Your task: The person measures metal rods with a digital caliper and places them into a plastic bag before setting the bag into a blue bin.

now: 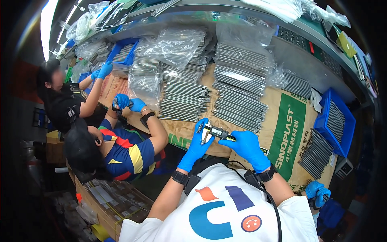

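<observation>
by the worktop's (221, 151) near edge, right hand (247, 146) grips a caliper (218, 132), left hand (197, 146) curls round metal parts (199, 128); seemingly measuring, needing steadiness next.

Head view: taken from above the wearer's white shirt (252, 203), aimed down and forward. Left hand (196, 146) and right hand (246, 147) framed close, near centre; paper-covered bench (277, 108) seen beyond; shelf (209, 7) bowed across top.
</observation>
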Available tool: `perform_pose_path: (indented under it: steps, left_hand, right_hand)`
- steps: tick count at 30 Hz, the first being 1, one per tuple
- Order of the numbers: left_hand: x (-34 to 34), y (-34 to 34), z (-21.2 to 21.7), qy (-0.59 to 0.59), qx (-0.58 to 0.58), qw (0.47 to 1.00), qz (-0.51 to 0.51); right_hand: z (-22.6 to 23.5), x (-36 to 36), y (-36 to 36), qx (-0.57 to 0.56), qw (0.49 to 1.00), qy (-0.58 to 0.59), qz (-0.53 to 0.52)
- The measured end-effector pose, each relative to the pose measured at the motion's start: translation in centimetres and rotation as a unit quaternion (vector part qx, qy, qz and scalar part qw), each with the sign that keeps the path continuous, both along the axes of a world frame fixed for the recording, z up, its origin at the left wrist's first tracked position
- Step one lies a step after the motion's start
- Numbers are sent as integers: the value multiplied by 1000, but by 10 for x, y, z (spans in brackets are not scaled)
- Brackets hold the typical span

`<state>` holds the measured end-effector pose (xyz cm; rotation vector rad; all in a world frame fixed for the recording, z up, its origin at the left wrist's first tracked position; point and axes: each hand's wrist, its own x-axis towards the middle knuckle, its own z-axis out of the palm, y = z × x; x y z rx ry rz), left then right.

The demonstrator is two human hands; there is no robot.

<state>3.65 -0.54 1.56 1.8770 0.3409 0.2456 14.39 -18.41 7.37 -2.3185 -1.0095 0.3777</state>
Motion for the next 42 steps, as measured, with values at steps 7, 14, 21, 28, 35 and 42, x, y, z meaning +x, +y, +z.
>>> perform_pose_path:
  steps: [7, 14, 21, 28, 35, 42]
  left_hand:
    - [-6, 3, 4, 1, 70, 996, -47]
    - [-19, 5, 14, 18, 154, 984, -85]
    - [-20, 9, 6, -1, -13, 999, -52]
    - [-17, 12, -1, -18, 140, 988, -63]
    - [-5, 17, -9, 1, 143, 989, -35]
    - [6, 12, -5, -27, 133, 990, -39]
  right_hand:
    - [10, 3, -7, -8, 1000, 24, -6]
    - [20, 11, -19, -17, 999, 26, -43]
    - [26, 28, -14, 2, 998, -17, -63]
    - [16, 39, 21, 7, 999, -26, -44]
    - [13, 33, 35, 47, 997, -28, -48]
    - [20, 13, 5, 12, 998, 40, -43]
